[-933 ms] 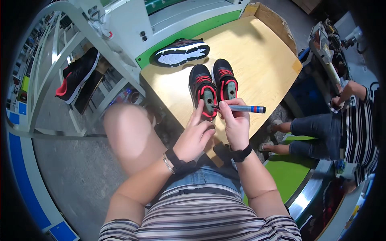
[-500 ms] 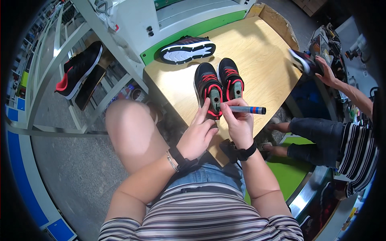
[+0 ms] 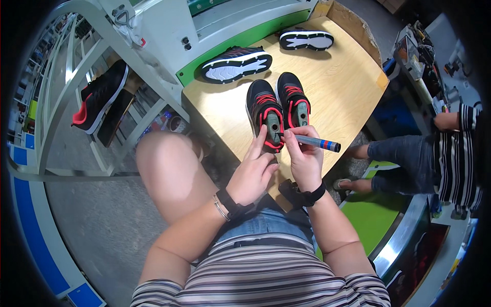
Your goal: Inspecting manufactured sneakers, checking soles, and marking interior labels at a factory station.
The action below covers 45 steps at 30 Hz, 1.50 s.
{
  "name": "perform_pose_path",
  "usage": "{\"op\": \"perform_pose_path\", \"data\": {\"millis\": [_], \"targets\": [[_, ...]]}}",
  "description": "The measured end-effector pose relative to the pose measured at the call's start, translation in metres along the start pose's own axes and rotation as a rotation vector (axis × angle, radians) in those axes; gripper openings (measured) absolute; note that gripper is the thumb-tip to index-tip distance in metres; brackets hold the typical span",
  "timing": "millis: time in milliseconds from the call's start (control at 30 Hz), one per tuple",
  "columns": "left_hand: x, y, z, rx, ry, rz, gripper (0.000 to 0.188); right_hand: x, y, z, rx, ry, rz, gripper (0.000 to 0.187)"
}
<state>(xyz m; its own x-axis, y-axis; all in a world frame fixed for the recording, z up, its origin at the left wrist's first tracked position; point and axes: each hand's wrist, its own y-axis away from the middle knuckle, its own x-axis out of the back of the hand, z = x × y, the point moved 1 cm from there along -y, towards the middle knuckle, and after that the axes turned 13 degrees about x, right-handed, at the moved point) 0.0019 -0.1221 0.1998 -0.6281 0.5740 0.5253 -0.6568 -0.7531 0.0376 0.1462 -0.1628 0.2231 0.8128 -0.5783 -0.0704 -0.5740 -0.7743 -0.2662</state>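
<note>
Two black sneakers with red linings point(image 3: 262, 93) stand side by side on a pale wood-grain tabletop point(image 3: 348, 87), a dull-green block point(image 3: 274, 118) inside each. The right hand point(image 3: 307, 168) pinches a grey marker pen point(image 3: 313, 141) at the left shoe's block; the left hand point(image 3: 250, 176), half-open, extends its index finger to that shoe's collar. Beyond lie two white-soled shoes point(image 3: 237, 66); a grey metal rack point(image 3: 59, 173) stands left.

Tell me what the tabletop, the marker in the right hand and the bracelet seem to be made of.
Tabletop: wood or wood-look laminate with a soft sheen, judging by faint grain-like streaks.
Marker in the right hand: metal or plastic, the look leaves it open; its grey barrel seems smooth.
Bracelet: probably polished metal, being silvery and bright.
</note>
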Motion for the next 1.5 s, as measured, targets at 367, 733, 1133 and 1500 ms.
{"op": "perform_pose_path", "data": {"millis": [367, 733, 1133, 1500], "targets": [[0.003, 0.0, 0.002, 0.004, 0.053, -0.008, 0.019, 0.008, 0.001, 0.001, 0.028, 0.009, 0.013, 0.01], [0.021, 0.028, 0.031, 0.212, 0.432, 0.141, 0.031, 0.027, 0.024, -0.06, -0.226, -0.287, 0.0, 0.015], [0.027, 0.026, 0.046, 0.33, 0.644, -0.156, 0.021, 0.036, 0.019, -0.059, -0.312, -0.225, -0.432, 0.019], [0.091, -0.046, 0.076, 0.581, 1.317, -0.741, 0.036, 0.071, -0.024, -0.083, -0.278, -0.147, -0.372, 0.037]]}}
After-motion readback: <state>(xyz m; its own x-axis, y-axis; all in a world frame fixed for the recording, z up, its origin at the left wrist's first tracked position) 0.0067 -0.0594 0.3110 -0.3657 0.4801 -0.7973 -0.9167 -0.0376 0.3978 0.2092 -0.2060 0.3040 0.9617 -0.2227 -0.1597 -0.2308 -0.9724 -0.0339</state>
